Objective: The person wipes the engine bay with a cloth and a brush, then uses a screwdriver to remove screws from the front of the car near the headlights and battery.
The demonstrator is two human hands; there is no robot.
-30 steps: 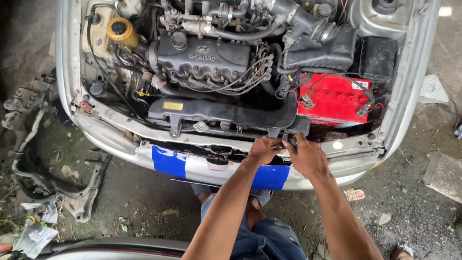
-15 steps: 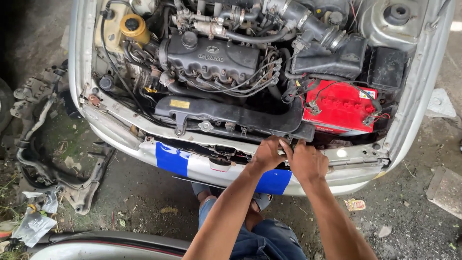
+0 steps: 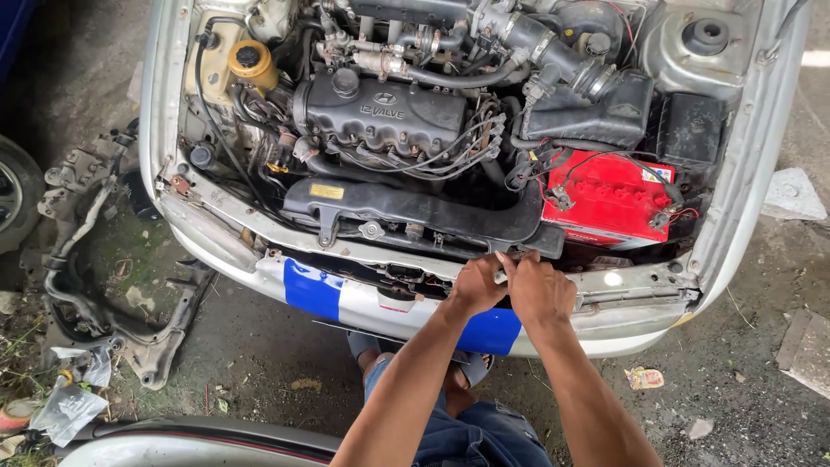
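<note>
I look down into an open car engine bay. My left hand (image 3: 477, 284) and my right hand (image 3: 540, 290) are pressed together at the silver front crossmember (image 3: 631, 285), just below the black radiator top (image 3: 415, 207). My left fingers are curled around a small pale metal piece (image 3: 501, 277) that shows between the two hands. My right fingers reach over the same spot, and their tips are hidden. A red battery (image 3: 609, 199) sits just right of the hands, beyond the crossmember.
The black engine cover (image 3: 380, 112) and a yellow-capped reservoir (image 3: 249, 62) lie further back. The blue and white bumper beam (image 3: 346, 298) runs under my arms. Loose suspension parts (image 3: 95, 259) and litter (image 3: 69, 406) lie on the ground at left. A tyre (image 3: 13, 195) is at the far left.
My hands stay at the same spot on the crossmember, pressed a little closer together. The view has shifted slightly to the right over the engine bay.
</note>
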